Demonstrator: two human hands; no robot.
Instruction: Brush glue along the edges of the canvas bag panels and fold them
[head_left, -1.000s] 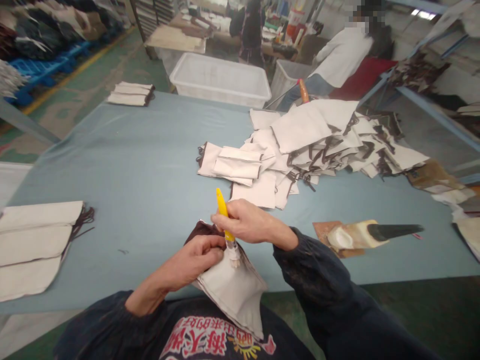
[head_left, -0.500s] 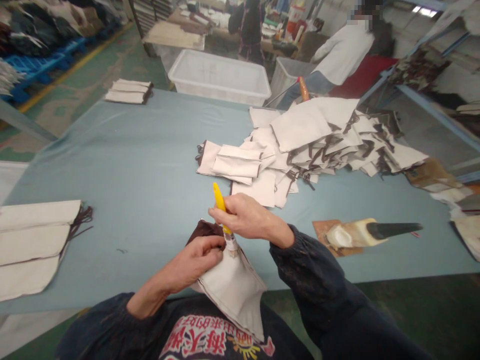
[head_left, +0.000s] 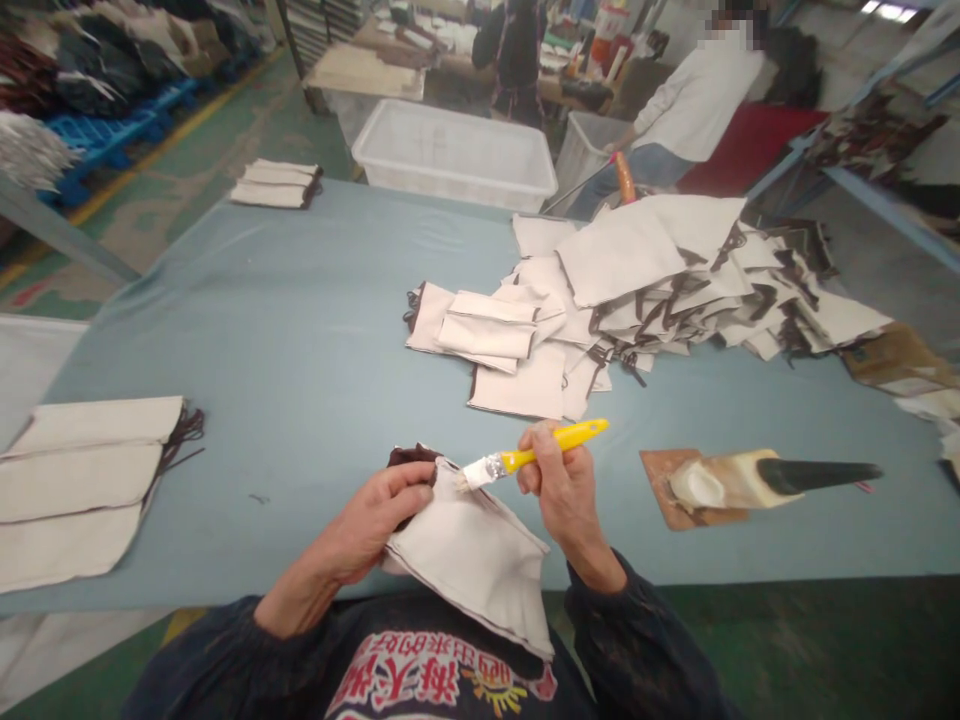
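Observation:
Between the thumb and fingers of my left hand [head_left: 386, 515] is the upper edge of a cream cloth bag [head_left: 476, 555] with a dark brown lining. The bag hangs slantwise over the near table edge, against my front. My right hand [head_left: 559, 480] grips a paintbrush [head_left: 555, 446] by its yellow handle. The brush lies tilted, handle end up to the right, and its whitish bristles touch or almost touch the bag's cloth near the top edge. To the right, a pale, crusted container [head_left: 720, 483] with a dark handle lies on a brown board [head_left: 667, 505].
A heap of cream cloth pieces [head_left: 622, 255] with dark edges covers the table's [head_left: 300, 330] far right. Stacked cloth pieces [head_left: 82, 490] lie at left, and a smaller stack [head_left: 276, 184] at the far left corner. A white plastic bin [head_left: 457, 180] stands behind, with a person [head_left: 701, 100] beyond.
My right hand has moved right and down, and the brush has turned from near upright to a flat slant. My left hand still holds the bag. The view has shifted slightly.

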